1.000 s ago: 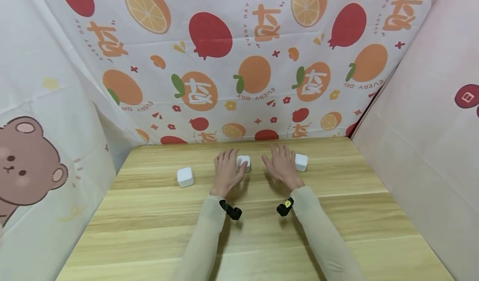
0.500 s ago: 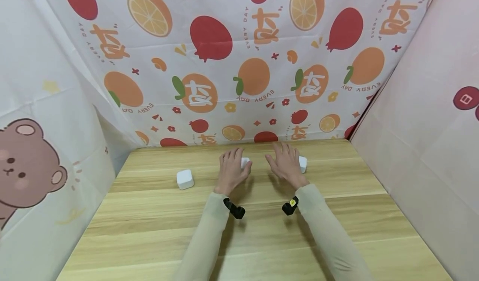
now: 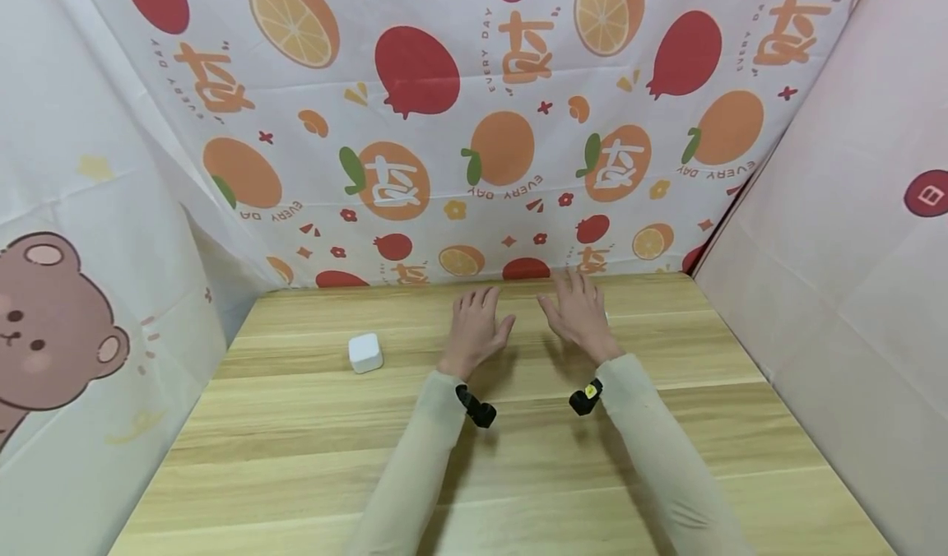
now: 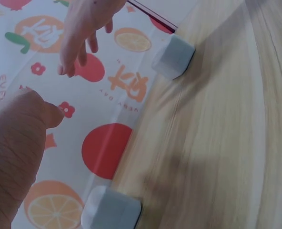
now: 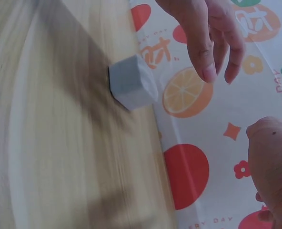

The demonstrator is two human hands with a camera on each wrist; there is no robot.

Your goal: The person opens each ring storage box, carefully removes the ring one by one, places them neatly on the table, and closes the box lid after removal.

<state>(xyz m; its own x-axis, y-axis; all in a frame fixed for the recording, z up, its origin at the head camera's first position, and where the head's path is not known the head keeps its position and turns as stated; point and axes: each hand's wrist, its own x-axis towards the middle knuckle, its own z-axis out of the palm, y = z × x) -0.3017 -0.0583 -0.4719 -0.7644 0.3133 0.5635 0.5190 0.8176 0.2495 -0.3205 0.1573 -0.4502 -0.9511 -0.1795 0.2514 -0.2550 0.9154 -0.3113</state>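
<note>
My left hand (image 3: 477,334) hovers over the far part of the wooden table, fingers spread and holding nothing. It hides the middle white block in the head view. That rounded white block (image 4: 111,210) shows at the bottom of the left wrist view, below the thumb (image 4: 24,143) and apart from it. My right hand (image 3: 581,316) is also raised, fingers extended, with nothing in its grasp. A second white block (image 4: 173,56) stands beneath it; only a sliver shows past the hand in the head view. Further left sits a third white block (image 3: 365,353), away from both hands.
The wooden table (image 3: 296,457) ends at a fruit-print cloth (image 3: 474,128) hanging along its back edge. Pale cloth walls stand to the left (image 3: 59,169) and right (image 3: 852,276). A small black camera (image 3: 481,414) is strapped to each wrist.
Both hands have drifted right above the table. The left now covers the middle block and the right covers nearly all of the right-hand block. All blocks have stayed in place.
</note>
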